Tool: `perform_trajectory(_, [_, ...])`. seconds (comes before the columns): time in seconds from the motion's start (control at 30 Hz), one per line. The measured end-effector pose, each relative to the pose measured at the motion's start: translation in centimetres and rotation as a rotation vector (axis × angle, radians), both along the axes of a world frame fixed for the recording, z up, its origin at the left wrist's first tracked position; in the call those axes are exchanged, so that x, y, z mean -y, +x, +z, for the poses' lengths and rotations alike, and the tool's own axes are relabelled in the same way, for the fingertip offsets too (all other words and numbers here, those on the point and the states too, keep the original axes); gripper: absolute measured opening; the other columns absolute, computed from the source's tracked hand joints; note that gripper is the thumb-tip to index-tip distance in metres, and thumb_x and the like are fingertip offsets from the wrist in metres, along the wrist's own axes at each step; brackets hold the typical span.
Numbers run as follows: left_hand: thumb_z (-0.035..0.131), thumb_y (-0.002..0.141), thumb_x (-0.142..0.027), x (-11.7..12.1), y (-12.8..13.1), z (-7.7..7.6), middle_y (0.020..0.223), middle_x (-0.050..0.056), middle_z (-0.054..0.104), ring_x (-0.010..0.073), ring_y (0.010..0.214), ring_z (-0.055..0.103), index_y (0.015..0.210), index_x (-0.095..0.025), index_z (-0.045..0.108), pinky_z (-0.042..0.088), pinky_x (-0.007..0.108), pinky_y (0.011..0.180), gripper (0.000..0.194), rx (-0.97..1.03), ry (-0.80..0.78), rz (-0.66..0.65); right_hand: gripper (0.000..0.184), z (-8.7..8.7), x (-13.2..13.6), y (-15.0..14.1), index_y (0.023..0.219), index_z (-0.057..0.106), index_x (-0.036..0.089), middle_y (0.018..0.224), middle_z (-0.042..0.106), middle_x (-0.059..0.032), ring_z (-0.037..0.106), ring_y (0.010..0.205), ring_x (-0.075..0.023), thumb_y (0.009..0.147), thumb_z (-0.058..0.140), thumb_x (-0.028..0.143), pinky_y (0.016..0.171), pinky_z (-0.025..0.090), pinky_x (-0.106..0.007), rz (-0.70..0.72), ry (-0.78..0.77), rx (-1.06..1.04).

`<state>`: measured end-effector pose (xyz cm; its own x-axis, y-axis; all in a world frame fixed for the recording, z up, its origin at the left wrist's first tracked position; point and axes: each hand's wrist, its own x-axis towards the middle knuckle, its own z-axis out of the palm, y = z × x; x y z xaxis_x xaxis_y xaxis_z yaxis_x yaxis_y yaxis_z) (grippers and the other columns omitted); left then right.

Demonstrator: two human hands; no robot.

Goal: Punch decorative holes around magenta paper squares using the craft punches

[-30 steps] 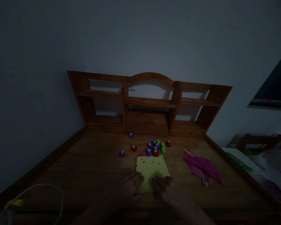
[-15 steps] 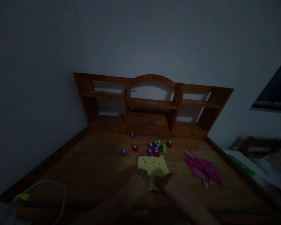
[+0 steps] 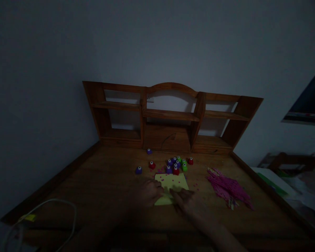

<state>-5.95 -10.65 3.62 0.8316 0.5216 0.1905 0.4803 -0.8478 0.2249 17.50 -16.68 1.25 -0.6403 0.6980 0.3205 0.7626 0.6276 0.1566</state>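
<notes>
A sheet of yellow paper [image 3: 170,179] lies near the front of the desk, with small pink paper bits on its far part. A crease or folded strip seems to cross its near part, though the light is dim. My left hand [image 3: 150,191] rests at the paper's left edge, fingers curled and closed on it. On the right side of the sheet lies my right hand [image 3: 187,200], thumb and fingers apart and pressed flat against the paper. Just beyond the sheet stands a cluster of small craft punches, among them a red punch [image 3: 175,171] and a green punch [image 3: 184,167].
A purple punch [image 3: 139,170] and another red punch [image 3: 152,165] stand left of the cluster. Punched pink paper strips [image 3: 228,187] are heaped at the right. A wooden shelf [image 3: 170,113] closes off the back. A white cable [image 3: 55,200] loops at the front left.
The paper's near edge now sits farther from me, and its near part looks folded over. My left hand has shifted slightly left, and my right hand has flattened out on the sheet.
</notes>
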Motion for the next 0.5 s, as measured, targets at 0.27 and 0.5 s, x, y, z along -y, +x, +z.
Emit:
perform_trajectory(0.27, [0.044,0.093,-0.028,-0.5,-0.4,-1.3,0.094,0.005,0.067,0.0194,0.087,0.062,0.100,-0.024,0.068,0.048,0.032,0.080,0.026,0.065,-0.087,0.014,0.071,2.0,1.2,-0.4,0.145,0.031,0.019,0.101,0.069,-0.0078,0.065,0.082,-0.0223,0.080,0.047,-0.002,0.064,0.048,-0.030,-0.045,0.002,0.110])
perform_trajectory(0.5, [0.065,0.080,-0.049,-0.9,-1.8,-1.1,0.117,0.006,0.064,0.0238,0.108,0.059,0.117,-0.025,0.064,0.047,0.036,0.093,0.044,0.217,-0.275,0.125,0.025,2.5,-0.2,0.8,0.099,0.059,0.017,0.088,0.070,-0.0069,0.067,0.075,-0.0193,0.081,0.051,0.002,0.064,0.048,-0.027,-0.092,-0.073,0.040])
